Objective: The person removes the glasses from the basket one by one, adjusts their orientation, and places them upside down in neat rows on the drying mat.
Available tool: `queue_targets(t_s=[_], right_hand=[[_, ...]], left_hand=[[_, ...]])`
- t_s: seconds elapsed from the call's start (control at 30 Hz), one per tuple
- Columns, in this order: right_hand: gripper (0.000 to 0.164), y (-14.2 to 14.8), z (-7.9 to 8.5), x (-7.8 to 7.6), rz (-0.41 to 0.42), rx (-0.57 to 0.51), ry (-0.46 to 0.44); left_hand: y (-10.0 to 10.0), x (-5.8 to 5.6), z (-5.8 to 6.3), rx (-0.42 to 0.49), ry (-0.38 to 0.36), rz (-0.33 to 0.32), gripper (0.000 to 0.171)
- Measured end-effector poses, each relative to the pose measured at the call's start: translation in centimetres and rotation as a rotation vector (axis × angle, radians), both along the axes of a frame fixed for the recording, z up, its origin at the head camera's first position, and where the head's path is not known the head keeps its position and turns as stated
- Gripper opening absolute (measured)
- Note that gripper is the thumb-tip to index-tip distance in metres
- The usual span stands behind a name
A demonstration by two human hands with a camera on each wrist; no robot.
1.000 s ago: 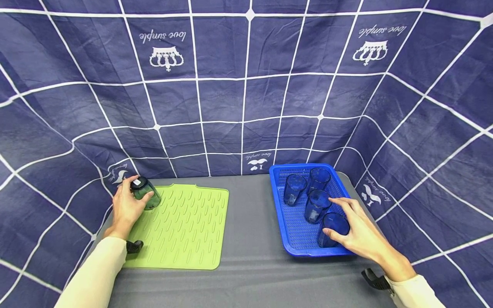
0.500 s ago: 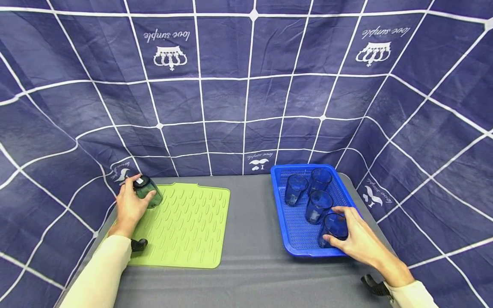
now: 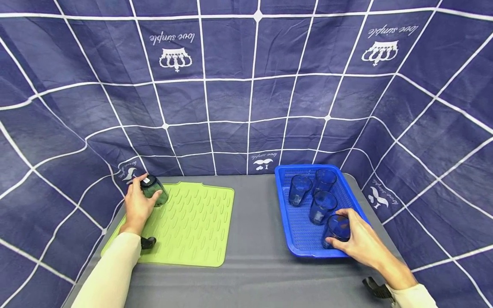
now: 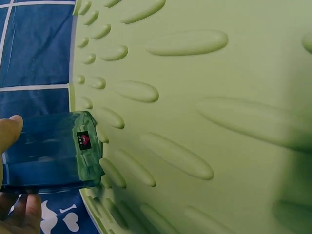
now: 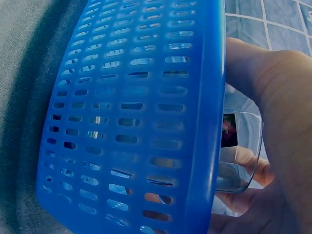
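In the head view my left hand [image 3: 140,201] grips a drinking glass [image 3: 158,196] at the back left corner of the green ridged mat [image 3: 192,226]. The glass is upside down, its dark base up. In the left wrist view the glass [image 4: 48,151] has its labelled end against the mat. My right hand [image 3: 360,239] holds another drinking glass [image 3: 334,233] near its rim, thumb in front and fingers behind. This one stands upright in the front right part of the blue basket [image 3: 286,231]. The right wrist view shows fingers around it behind the basket's slotted wall.
Three more upright glasses stand in the basket: one at left [image 3: 299,190], one at the back [image 3: 324,182], one in the middle [image 3: 322,207]. Grey cloth [image 3: 254,222] lies between mat and basket. A blue checked curtain [image 3: 227,102] encloses the back and sides.
My right hand's fingers have closed in around the front glass in the basket. The left hand keeps its hold on the upside-down glass at the mat's corner. The head view has shifted slightly.
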State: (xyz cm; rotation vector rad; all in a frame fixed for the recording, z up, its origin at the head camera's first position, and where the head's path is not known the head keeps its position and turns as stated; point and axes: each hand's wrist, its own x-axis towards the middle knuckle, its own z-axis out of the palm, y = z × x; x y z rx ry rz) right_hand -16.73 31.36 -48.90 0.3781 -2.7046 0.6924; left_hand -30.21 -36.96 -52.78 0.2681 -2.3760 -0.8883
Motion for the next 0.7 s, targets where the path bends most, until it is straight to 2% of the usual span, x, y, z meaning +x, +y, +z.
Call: queue_targets(t_s=[0.27,0.53,0.7], right_hand=[[0.088,0.09,-0.17,0.21,-0.015,0.008,0.046],[0.088,0.10,0.15,0.04,-0.011,0.001,0.065],[0.088,0.20,0.02,0.29,-0.012,-0.007,0.095]], left_hand=[[0.03,-0.42,0.05,0.005,-0.001,0.001,0.079],[-0.13,-0.20,-0.26,-0.006,0.029,-0.005,0.079],[0.06,-0.29,0.01,0.000,0.008,-0.006,0.079]])
